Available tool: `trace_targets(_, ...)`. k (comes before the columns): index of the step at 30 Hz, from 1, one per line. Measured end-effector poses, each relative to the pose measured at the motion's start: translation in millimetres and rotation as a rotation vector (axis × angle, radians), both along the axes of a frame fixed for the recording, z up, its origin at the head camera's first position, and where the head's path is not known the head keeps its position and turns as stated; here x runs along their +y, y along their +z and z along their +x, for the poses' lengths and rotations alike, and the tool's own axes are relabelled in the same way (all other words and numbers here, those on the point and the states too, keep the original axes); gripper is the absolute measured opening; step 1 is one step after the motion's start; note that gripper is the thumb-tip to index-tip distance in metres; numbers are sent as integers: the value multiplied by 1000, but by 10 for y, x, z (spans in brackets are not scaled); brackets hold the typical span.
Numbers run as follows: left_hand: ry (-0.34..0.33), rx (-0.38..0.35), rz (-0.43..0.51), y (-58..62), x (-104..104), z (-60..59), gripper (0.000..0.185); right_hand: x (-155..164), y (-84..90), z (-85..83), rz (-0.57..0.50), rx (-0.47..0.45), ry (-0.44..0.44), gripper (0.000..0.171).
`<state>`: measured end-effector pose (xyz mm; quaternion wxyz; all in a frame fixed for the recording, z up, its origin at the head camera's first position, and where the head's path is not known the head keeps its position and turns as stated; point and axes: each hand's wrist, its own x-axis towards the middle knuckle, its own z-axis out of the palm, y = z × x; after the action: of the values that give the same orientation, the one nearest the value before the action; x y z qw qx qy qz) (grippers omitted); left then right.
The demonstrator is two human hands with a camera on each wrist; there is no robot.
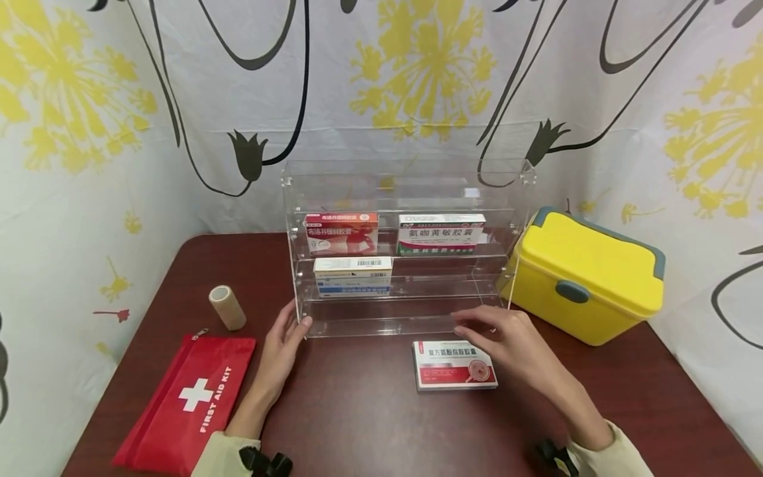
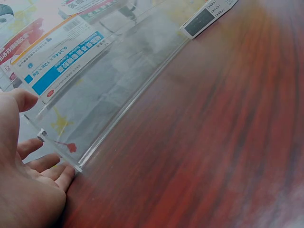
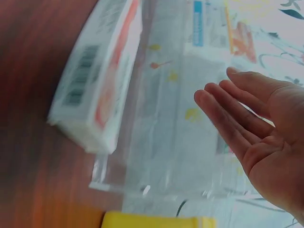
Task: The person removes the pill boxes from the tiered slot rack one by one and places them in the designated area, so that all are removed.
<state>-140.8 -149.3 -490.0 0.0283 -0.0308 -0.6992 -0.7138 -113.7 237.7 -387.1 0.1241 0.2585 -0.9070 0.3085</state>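
Note:
A clear acrylic tiered rack [image 1: 405, 324] stands at the back of the brown table. It holds a red medicine box [image 1: 342, 232], a white and green box [image 1: 441, 233], and a white and blue box [image 1: 353, 275] [image 2: 59, 57] one tier lower. My left hand [image 1: 286, 341] [image 2: 26, 175] rests against the rack's front left corner [image 2: 71, 164], fingers relaxed. My right hand [image 1: 503, 334] [image 3: 256, 128] hovers flat, fingers straight, near the rack's front right edge. Just below it a red and white medicine box [image 1: 454, 365] [image 3: 97, 85] lies flat on the table.
A yellow storage box with grey handle [image 1: 587, 275] [image 3: 156, 221] stands to the right of the rack. A red first aid pouch [image 1: 187, 397] lies at the front left, with a beige bandage roll [image 1: 227, 307] behind it. Patterned curtain walls the table on three sides.

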Motion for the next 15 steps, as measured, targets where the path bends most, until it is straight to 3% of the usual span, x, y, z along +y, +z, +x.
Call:
trace_targets(3, -2, 9, 11, -3, -2, -5, 56, -123, 72, -27, -41, -26, 32, 25)
trace_targets(15, -8, 12, 9, 6, 0, 0, 56, -464, 275, -284, -13, 132, 41, 27)
